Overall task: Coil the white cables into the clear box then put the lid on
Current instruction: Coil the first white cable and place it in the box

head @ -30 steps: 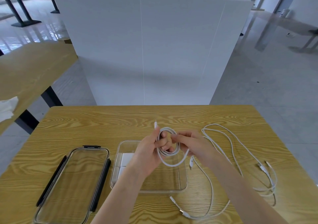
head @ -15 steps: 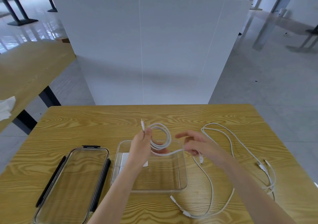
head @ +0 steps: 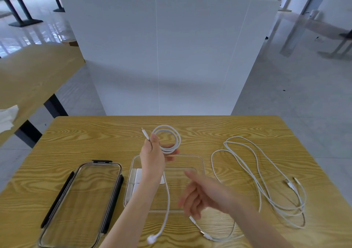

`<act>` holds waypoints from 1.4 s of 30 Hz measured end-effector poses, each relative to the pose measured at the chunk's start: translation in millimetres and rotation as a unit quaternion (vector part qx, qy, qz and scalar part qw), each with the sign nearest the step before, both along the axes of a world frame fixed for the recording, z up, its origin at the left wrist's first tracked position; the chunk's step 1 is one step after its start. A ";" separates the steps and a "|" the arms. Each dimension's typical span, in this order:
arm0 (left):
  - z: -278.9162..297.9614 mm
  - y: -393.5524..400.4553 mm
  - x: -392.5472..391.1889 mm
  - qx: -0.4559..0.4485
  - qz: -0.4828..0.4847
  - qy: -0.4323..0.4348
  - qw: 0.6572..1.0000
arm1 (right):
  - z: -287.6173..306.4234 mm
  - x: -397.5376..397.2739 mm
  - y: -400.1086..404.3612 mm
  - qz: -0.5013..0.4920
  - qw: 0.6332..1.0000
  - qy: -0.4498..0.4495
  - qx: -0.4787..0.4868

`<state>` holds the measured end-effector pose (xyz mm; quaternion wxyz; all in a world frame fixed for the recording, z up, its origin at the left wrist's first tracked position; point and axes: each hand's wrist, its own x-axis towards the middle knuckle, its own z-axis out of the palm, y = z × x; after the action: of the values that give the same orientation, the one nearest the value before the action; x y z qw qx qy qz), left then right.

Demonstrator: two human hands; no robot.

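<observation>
While winding: left hand (head: 152, 157) now grips coiled cable (head: 167, 139) above clear box (head: 202, 164) alone.
Right hand (head: 202, 194): let go, dropped lower, fingers loosely curled, empty.
Tail (head: 166, 206): hanging, still unwound.

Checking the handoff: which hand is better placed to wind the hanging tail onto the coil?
Right hand: probably, being free beside the white cable coil's hanging tail, while the left hand grips the coil.
</observation>
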<state>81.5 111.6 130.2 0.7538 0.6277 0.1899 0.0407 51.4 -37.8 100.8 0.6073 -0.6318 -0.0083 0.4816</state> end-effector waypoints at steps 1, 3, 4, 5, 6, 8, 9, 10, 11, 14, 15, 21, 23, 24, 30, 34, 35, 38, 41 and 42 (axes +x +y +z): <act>-0.1 -1.9 0.5 -0.002 0.009 -0.002 1.000 | -0.3 -2.9 7.4 0.039 0.997 0.045 0.048; 0.6 -4.9 1.4 -0.008 0.022 -0.008 1.000 | -0.8 -7.6 20.7 0.081 0.984 0.095 0.127; 1.8 -5.9 1.4 -0.004 0.023 -0.011 1.000 | -0.5 -9.6 27.2 0.066 0.980 0.109 0.151; 2.3 -6.2 1.1 0.004 0.022 -0.012 1.000 | 1.1 -11.2 33.8 0.026 0.979 0.121 0.164; 2.3 -6.4 0.6 0.019 0.018 -0.011 1.000 | 3.9 -12.0 39.8 -0.040 0.976 0.135 0.167; -0.5 -5.9 -0.8 0.055 0.009 -0.008 0.998 | 6.7 -7.1 45.8 -0.221 0.948 0.161 0.162; -1.9 -5.7 -2.4 0.072 0.001 -0.004 0.997 | 7.5 -2.1 45.3 -0.312 0.919 0.172 0.166; -2.7 -5.7 -4.0 0.086 -0.008 0.000 0.996 | 8.3 4.5 42.2 -0.388 0.887 0.178 0.177; -2.7 -5.9 -6.0 0.097 -0.018 0.006 0.995 | 9.5 11.9 37.2 -0.446 0.855 0.179 0.193; -0.7 -2.3 -9.7 0.108 -0.040 0.017 0.993 | 12.1 32.5 17.2 -0.561 0.781 0.158 0.224; -0.5 -0.5 -10.6 0.107 -0.051 0.015 0.993 | 12.8 37.0 9.9 -0.573 0.781 0.130 0.212; -11.7 -0.6 -12.8 0.121 -0.121 0.043 0.984 | 24.1 39.1 -5.1 -0.414 0.892 -0.175 0.056; -12.3 -0.7 -12.6 0.109 -0.111 0.049 0.987 | 31.9 34.4 -6.1 -0.342 0.904 -0.256 0.016; -12.1 0.4 -11.7 0.103 -0.104 0.049 0.988 | 34.6 31.5 -7.2 -0.303 0.905 -0.297 -0.016; -7.5 0.1 -12.5 0.121 -0.113 0.032 0.986 | 45.1 19.0 -1.7 -0.137 0.893 -0.389 -0.182; -8.1 -0.2 -15.1 0.127 -0.135 0.008 0.983 | 37.1 24.4 5.2 -0.092 0.814 -0.458 -0.346; -7.5 0.3 -15.6 0.130 -0.141 0.001 0.981 | 35.6 25.6 5.3 -0.085 0.794 -0.467 -0.379; -7.9 1.7 -16.1 0.132 -0.159 -0.017 0.978 | 29.0 27.8 3.5 -0.077 0.776 -0.482 -0.400; -10.4 3.6 -14.9 0.126 -0.197 -0.020 0.972 | 17.7 29.5 1.7 -0.097 0.823 -0.475 -0.297; -11.7 4.5 -14.4 0.127 -0.209 -0.021 0.969 | 14.7 30.7 0.9 -0.120 0.857 -0.442 -0.238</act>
<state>67.2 116.1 118.5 0.6633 0.7433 0.0318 -0.0807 82.0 -36.9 115.6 0.4239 -0.8996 -0.0847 0.0625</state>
